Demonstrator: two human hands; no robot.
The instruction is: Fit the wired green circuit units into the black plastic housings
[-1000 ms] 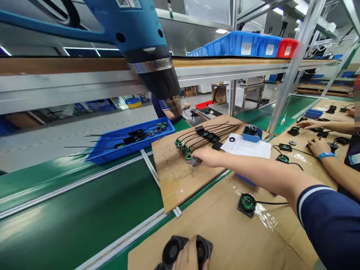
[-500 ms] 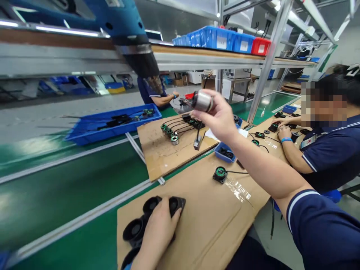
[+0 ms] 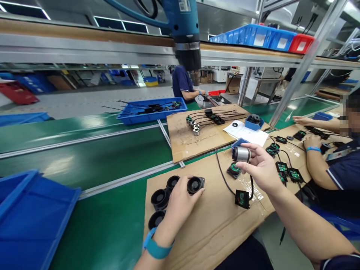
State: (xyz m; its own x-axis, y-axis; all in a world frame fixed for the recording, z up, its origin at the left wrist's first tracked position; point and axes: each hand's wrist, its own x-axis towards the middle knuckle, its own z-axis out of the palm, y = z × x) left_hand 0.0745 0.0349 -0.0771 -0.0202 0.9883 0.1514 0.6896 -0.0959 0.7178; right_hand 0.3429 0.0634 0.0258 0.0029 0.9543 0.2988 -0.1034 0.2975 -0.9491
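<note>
My right hand point(image 3: 263, 168) is closed round a silver cylindrical motor point(image 3: 242, 154), held above the cardboard. A black cable runs down to a small black box point(image 3: 242, 198) with a green circuit board, which is below the hand. My left hand point(image 3: 180, 200) has its thumb and fingers round a black fan housing point(image 3: 195, 184) with a square flange, at the cardboard. Beside that hand, several similar round black housings point(image 3: 159, 198) sit in a group, partly covered by the hand and wrist. A black square part with a green round board point(image 3: 234, 170) lies behind the motor.
A blue power driver point(image 3: 185, 33) hangs overhead in front of me. Several wired motors lie on the far cardboard point(image 3: 182, 146), near a blue parts bin point(image 3: 254, 122). A large blue bin point(image 3: 33, 217) stands at left. A co-worker's hands point(image 3: 312, 140) handle parts at right.
My right hand has lowered the motor towards the cardboard, and the black box hanging from it came down too. My left hand stays at the fan housing. The view has turned left.
</note>
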